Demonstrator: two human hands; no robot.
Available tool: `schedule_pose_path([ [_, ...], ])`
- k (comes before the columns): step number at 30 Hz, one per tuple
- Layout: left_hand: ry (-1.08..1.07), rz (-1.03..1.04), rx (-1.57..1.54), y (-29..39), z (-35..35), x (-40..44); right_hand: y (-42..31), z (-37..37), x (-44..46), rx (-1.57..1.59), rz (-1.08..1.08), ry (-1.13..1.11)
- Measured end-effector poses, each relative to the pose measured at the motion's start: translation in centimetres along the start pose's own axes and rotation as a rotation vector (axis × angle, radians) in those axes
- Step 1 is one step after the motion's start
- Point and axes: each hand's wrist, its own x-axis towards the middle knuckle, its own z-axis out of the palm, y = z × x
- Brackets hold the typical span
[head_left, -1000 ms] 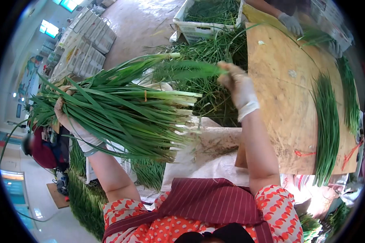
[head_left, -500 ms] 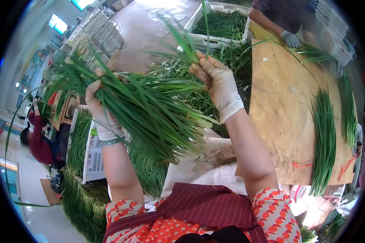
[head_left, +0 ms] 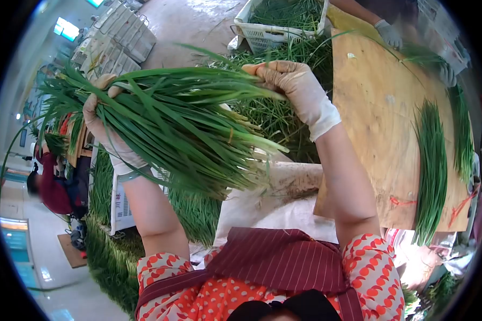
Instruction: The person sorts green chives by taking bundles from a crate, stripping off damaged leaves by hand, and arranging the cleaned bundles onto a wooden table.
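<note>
A thick bunch of green chives stretches across the middle of the view, its pale stem ends toward the right. My left hand, in a whitish glove, is wrapped round the leafy part at the left. My right hand, gloved too, has its thumb and fingers pinched on chives at the upper right edge of the bunch. How many blades it grips I cannot tell. Below the bunch lies a soiled white sheet, and behind it a loose heap of chives.
To the right a wooden board bears sorted chives and red ties. A co-worker's gloved hand is at its far end. White crates stand behind; another person is at far left.
My right hand has come from holding blades upright above the heap to pinching at the bunch's edge. My left hand and the bunch have shifted left. The view has tilted slightly.
</note>
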Motion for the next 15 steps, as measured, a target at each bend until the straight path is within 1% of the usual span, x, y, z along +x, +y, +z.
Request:
schedule_pose_path([
  [1, 0.020, 0.054, -0.091, -0.2, -0.2, 0.1, 0.1, -0.1, 0.0, 0.066, -0.062, 0.012],
  [2, 0.039, 0.107, -0.182, -0.3, -0.3, 0.3, 0.4, -0.4, 0.1, 0.067, -0.062, 0.015],
  [4, 0.063, 0.102, -0.129, -0.8, 0.4, 0.1, 1.5, -1.3, 0.6, 0.010, -0.182, 0.122],
  [5, 0.082, 0.115, -0.156, -0.5, -0.3, 0.0, 2.0, -2.0, 0.6, 0.012, -0.180, 0.124],
  [6, 0.100, 0.127, -0.184, -0.2, -1.1, -0.1, 2.3, -3.0, 0.3, 0.028, -0.152, 0.227],
  [7, 0.146, 0.163, -0.043, 0.2, -1.6, -0.7, 2.8, -4.2, 0.0, 0.042, -0.122, 0.331],
  [8, 0.145, 0.162, -0.046, 0.6, -2.0, -0.9, 3.7, -5.8, -0.5, 0.040, -0.123, 0.334],
  [10, 0.114, 0.238, -0.121, 1.2, -2.2, -1.0, 5.2, -8.3, -0.9, -0.502, 0.229, 0.249],
  [12, 0.081, 0.266, -0.098, 0.5, -1.7, -1.0, 6.7, -7.5, -2.1, -0.359, 0.035, -0.022],
  [13, 0.328, 0.413, 0.190, -0.1, -1.6, -1.0, 4.3, -5.5, -3.2, -0.197, 0.125, -0.167],
  [14, 0.575, 0.552, 0.483, -0.4, -1.7, -1.0, 4.7, -4.5, -3.4, -0.108, 0.078, -0.222],
  [15, 0.575, 0.549, 0.482, -0.4, -2.4, -1.0, 4.7, -3.2, -3.0, -0.131, 0.064, -0.235],
])
